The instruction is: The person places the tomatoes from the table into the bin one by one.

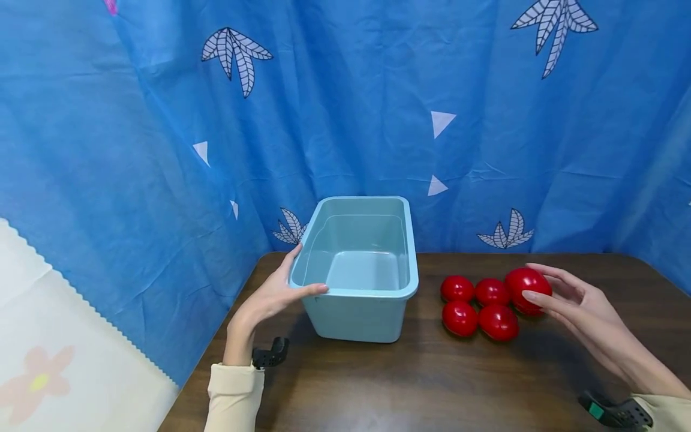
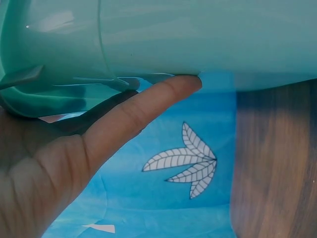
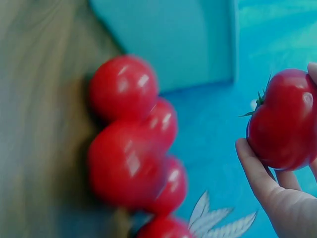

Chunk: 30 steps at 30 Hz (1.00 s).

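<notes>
A light blue-green plastic bin [image 1: 353, 315] stands on the table, its inside bare. My left hand [image 1: 275, 294] holds its near left corner, thumb along the front rim and fingers against the left side. In the left wrist view a straight finger [image 2: 143, 109] touches the bin's wall [image 2: 198, 39]. My right hand [image 1: 580, 309] grips a red tomato [image 1: 528, 287] between thumb and fingers; the right wrist view shows this tomato [image 3: 285, 119] with a green stem. Several other red tomatoes [image 1: 460, 318] lie close together on the table, just left of the right hand.
The dark brown wooden table [image 1: 432, 390] runs back to a blue curtain [image 1: 367, 120] with white leaf prints. Curtain also hangs along the left side, and a pale floral cloth [image 1: 70, 336] lies at the lower left. Tomatoes sit to the right of the bin.
</notes>
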Each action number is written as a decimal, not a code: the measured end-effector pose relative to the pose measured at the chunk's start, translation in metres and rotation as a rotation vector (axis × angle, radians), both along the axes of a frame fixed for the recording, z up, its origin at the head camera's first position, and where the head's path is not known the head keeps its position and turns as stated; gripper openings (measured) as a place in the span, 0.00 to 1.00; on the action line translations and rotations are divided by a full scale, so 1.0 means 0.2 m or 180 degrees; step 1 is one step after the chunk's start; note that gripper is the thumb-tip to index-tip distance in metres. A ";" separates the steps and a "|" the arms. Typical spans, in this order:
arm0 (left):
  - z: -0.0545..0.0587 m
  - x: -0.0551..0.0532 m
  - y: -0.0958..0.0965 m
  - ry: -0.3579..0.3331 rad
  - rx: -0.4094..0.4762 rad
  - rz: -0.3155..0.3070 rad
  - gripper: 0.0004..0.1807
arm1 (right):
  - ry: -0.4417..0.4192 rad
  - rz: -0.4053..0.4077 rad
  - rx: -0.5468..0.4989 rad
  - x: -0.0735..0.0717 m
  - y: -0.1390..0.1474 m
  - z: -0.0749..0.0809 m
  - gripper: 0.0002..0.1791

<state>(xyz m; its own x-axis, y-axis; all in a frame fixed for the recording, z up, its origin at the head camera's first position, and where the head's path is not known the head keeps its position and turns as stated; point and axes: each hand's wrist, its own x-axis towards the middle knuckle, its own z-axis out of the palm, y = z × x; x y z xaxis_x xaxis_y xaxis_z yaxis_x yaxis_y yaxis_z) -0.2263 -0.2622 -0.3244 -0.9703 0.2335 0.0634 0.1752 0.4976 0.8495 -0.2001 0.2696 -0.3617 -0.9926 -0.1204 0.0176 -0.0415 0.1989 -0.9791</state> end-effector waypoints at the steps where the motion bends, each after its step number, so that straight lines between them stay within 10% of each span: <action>1: 0.00 0.00 0.00 0.0003 -0.0013 0.0007 0.65 | 0.0023 0.0037 -0.0054 -0.01 -0.03 0.03 0.29; 18: -0.02 -0.02 0.02 -0.0057 -0.0017 0.0022 0.65 | 0.0488 0.0510 -0.0605 -0.32 -0.67 0.44 0.35; 30: -0.01 -0.02 0.00 -0.0047 0.0111 -0.0025 0.64 | 0.0642 0.0741 -0.0925 -0.54 -1.06 0.56 0.35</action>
<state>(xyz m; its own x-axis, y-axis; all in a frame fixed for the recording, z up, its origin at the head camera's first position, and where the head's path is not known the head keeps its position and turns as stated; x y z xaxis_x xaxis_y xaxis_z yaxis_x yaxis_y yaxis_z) -0.2302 -0.2629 -0.3259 -0.9694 0.2389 0.0573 0.1662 0.4662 0.8689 -0.3077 0.0574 -0.2502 -0.9127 -0.3023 0.2750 -0.2493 -0.1215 -0.9608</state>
